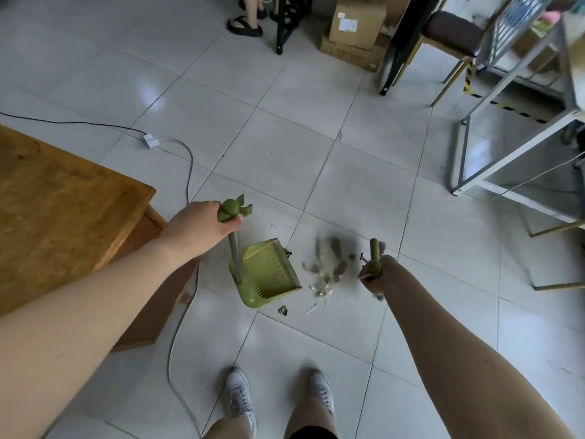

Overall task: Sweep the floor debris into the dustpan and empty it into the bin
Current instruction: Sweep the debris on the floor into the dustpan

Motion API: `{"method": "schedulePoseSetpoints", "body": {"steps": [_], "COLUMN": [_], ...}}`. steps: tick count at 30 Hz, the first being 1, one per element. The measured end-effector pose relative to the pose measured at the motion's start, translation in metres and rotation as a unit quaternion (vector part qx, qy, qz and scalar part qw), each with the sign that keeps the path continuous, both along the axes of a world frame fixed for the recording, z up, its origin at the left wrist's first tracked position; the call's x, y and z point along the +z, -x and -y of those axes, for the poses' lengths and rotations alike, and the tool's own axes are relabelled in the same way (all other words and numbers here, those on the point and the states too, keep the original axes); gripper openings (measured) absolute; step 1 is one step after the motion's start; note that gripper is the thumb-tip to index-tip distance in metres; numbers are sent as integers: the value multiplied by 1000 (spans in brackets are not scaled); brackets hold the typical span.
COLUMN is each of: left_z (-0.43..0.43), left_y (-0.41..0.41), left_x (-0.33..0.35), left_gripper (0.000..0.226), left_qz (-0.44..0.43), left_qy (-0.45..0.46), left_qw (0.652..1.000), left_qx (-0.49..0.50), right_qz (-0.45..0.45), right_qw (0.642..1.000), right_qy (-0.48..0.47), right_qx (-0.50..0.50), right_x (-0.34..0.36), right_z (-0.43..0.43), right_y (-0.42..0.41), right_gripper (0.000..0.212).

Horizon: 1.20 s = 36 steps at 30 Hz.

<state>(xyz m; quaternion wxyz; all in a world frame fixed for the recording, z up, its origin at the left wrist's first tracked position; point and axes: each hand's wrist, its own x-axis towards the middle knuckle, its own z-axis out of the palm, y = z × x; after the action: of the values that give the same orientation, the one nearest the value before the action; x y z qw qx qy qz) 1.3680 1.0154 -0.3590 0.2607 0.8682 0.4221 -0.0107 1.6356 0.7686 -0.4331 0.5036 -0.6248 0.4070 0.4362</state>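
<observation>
A green dustpan (269, 274) rests on the tiled floor, its mouth facing right. Its grey pole rises to a green top grip, and my left hand (199, 224) is shut on that grip. My right hand (378, 274) is shut on the green broom handle (374, 255); the broom head is mostly hidden under the hand and blurred. A pile of grey and pale debris (329, 267) lies between the dustpan mouth and the broom. Two small scraps (283, 311) lie just in front of the pan. No bin is in view.
A wooden table (57, 210) stands at the left. A cable (190, 172) with a white adapter runs past it along the floor. Cardboard boxes (354, 26), a chair (452, 36) and a metal shelf frame (506, 128) stand at the back right. Another person's sandalled feet (245, 25) are at the top.
</observation>
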Motion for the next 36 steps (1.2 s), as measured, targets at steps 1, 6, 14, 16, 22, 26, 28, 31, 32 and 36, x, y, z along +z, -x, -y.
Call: {"method": "schedulePoseSetpoints", "body": {"steps": [1, 6, 14, 16, 22, 26, 28, 31, 32, 36], "left_z": [-2, 1, 72, 92, 141, 166, 175, 192, 198, 226], "left_y": [3, 22, 21, 25, 57, 83, 95, 118, 125, 156], "left_x": [-2, -12, -34, -33, -24, -19, -18, -16, -15, -18], "left_gripper": [42, 45, 44, 44, 44, 45, 45, 46, 46, 45], "left_qz": [-2, -22, -75, -82, -94, -98, -87, -73, -70, -65], "left_qy": [-3, -59, -75, -86, -97, -85, -81, -78, -75, -63], "left_qw": [1000, 996, 985, 983, 972, 970, 971, 973, 974, 977], "left_qx": [6, 64, 133, 140, 194, 207, 207, 204, 204, 191], "right_qz": [11, -10, -57, -74, -106, -98, -102, -38, -7, 41], "right_qw": [1000, 981, 958, 954, 910, 889, 866, 812, 791, 755], "right_qy": [-2, 42, 20, 20, 50, 72, 81, 117, 97, 120], "right_qx": [27, 188, 279, 291, 399, 442, 483, 570, 604, 644], "right_x": [-10, -67, -89, -86, -86, -88, -88, -87, -82, -85], "right_z": [4, 17, 19, 23, 47, 80, 99, 128, 140, 195], "right_y": [-3, -17, 1, 11, 65, 100, 113, 133, 139, 169], "right_gripper": [26, 53, 59, 54, 46, 43, 43, 38, 35, 17]}}
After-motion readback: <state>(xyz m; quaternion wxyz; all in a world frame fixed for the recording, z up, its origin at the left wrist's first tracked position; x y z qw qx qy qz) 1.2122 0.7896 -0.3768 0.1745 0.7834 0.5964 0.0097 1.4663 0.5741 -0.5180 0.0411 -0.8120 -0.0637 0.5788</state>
